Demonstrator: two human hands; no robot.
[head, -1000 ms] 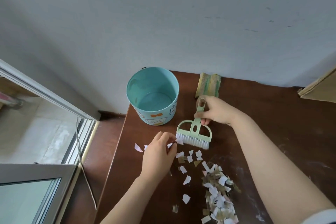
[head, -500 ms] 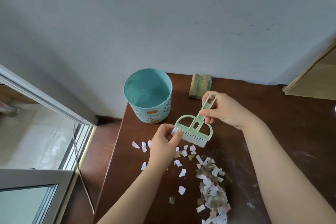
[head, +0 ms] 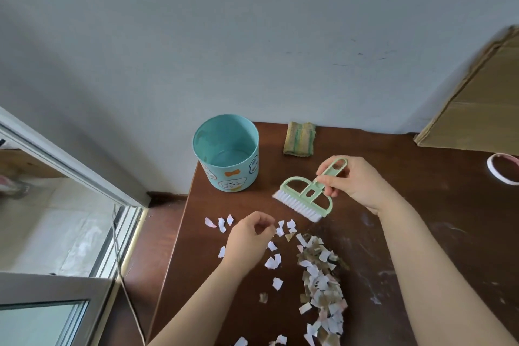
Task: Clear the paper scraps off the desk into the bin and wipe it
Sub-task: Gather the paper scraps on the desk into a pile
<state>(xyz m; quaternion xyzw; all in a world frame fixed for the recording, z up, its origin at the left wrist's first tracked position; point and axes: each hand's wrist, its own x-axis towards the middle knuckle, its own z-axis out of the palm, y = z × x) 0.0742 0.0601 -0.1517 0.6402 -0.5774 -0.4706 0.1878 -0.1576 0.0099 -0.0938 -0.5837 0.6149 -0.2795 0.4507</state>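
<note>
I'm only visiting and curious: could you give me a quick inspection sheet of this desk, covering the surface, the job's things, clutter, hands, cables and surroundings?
Surface: brown desk, pale smears on its right part.
Job's things: scraps heaped and scattered near the front; bin upright at the back left corner, no scraps seen inside; brush; folded cloth by the wall.
Clutter: white ring at the right edge; cardboard leaning on the wall.
Hands: right hand holds the brush handle; left hand above the scraps, fingers curled, any pinch unclear.
Cables: thin cord beside the window.
Surroundings: wall; window frame at left.
</note>
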